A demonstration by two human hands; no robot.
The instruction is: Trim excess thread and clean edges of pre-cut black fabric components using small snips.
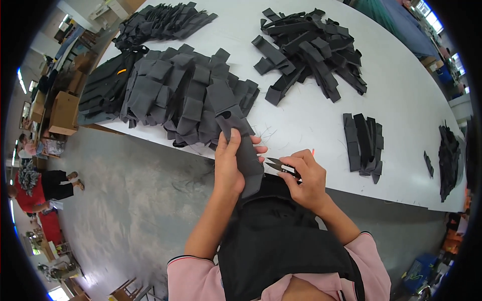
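Note:
My left hand (229, 163) is closed around a long dark grey fabric strip (247, 155), thumb on top and fingertips showing past its right edge. The strip slants from the pile down toward my lap. In my right hand (307, 179) is a pair of thread snips (282, 167), gripped in the fingers. Their two pointed blades stand slightly apart and aim left, close to the strip's right edge. Beyond my left hand, a big heap of grey fabric strips (175, 90) overlaps along the table's near left side. Loose thread ends lie on the tabletop near the blades.
On the white table (311, 125) lie a jumbled strip pile (311, 50) at the back, a short row of strips (362, 145) to the right, and a dark bundle (448, 160) at the right end. Cardboard boxes (65, 113) stand at left. A person in red (32, 193) is farther left.

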